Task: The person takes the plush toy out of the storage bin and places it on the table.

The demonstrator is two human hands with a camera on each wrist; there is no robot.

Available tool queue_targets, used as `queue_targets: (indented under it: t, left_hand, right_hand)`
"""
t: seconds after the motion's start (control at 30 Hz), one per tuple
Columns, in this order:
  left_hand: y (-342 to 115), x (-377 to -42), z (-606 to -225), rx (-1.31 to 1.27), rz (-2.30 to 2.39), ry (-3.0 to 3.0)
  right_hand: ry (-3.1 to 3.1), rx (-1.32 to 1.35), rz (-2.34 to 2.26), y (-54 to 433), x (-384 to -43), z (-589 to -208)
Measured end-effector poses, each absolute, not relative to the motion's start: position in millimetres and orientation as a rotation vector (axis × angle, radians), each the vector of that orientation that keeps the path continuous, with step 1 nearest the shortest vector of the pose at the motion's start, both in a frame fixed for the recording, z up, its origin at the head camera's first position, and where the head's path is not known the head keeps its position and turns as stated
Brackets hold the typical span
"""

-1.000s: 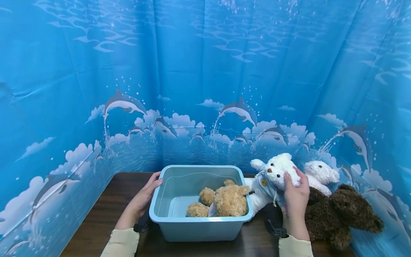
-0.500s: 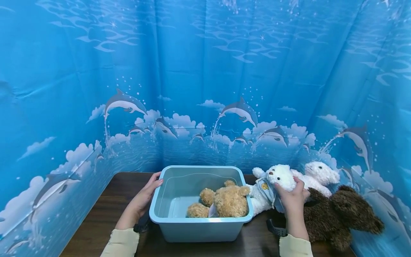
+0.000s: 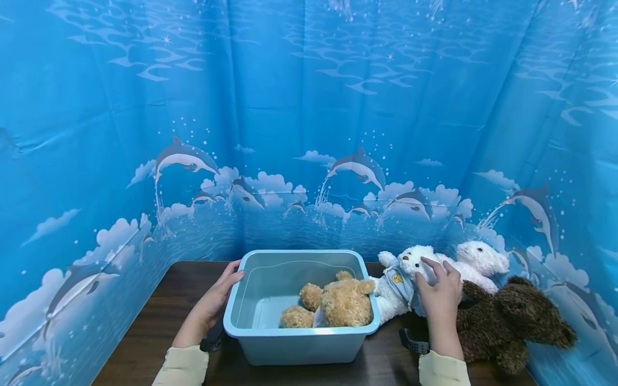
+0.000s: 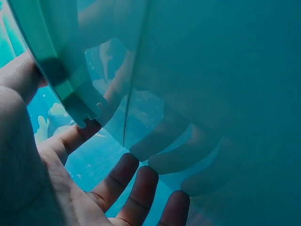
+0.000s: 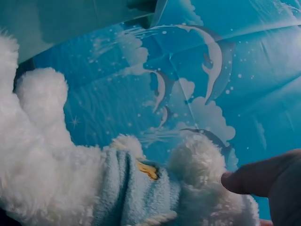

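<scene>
At the left rim of the light blue plastic bin [image 3: 296, 346], my left hand [image 3: 214, 297] has its thumb at the edge; in the left wrist view its other fingers [image 4: 143, 188] meet the outer wall. A tan teddy bear [image 3: 345, 303] lies inside, against the bin's right end. Right of the bin reclines a white teddy bear [image 3: 388, 300] in a light blue top with a yellow emblem. Over its head is my right hand [image 3: 440, 295], thumb and fingers spread apart; the right wrist view shows the thumb tip [image 5: 230, 182] right at the white fur.
A second white plush toy [image 3: 483, 262] lies behind my right hand. The dark brown plush bear [image 3: 512, 321] lies right of that hand. Everything stands on a dark wooden table [image 3: 149, 321], enclosed by a blue dolphin-print curtain [image 3: 289, 134].
The white bear's head has been lowered from a raised, tilted pose to lying back. My right hand has loosened from it, its fingers spreading. The left hand stays at the bin's rim.
</scene>
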State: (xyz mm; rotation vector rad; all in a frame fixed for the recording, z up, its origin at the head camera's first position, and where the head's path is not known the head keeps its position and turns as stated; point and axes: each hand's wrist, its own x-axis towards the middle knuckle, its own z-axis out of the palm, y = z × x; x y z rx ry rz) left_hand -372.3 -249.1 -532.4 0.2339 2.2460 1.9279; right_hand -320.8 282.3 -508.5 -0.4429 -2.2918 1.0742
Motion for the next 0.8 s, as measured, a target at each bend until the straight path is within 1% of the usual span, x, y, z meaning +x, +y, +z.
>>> queue_targets:
  t: [0.17, 0.37, 0.53, 0.63, 0.7, 0.8]
  left_hand:
    - [-249.8, -372.3, -532.9, 0.237, 1.926, 2.247]
    - [-249.8, -373.0, -533.5, 0.238, 1.924, 2.245]
    - [-251.0, -372.3, -533.0, 0.245, 1.936, 2.239]
    - [-250.9, -372.7, -532.6, 0.247, 1.954, 2.234]
    - [-250.1, -372.6, -533.1, 0.244, 1.960, 2.234]
    - [-249.0, -371.7, -534.7, 0.245, 1.973, 2.215]
  right_hand:
    - [-2.231, -0.380, 1.055, 278.6, -317.7, -501.2]
    - [-1.853, -0.186, 1.118, 271.9, -302.0, -475.2]
    - [-1.627, -0.155, 1.135, 264.8, -275.5, -441.2]
    - [-1.385, -0.116, 1.223, 257.3, -254.9, -415.5]
    - [-1.172, -0.032, 1.316, 249.4, -240.8, -398.8]
    - [-0.916, 0.195, 1.444, 235.9, -223.7, -378.4]
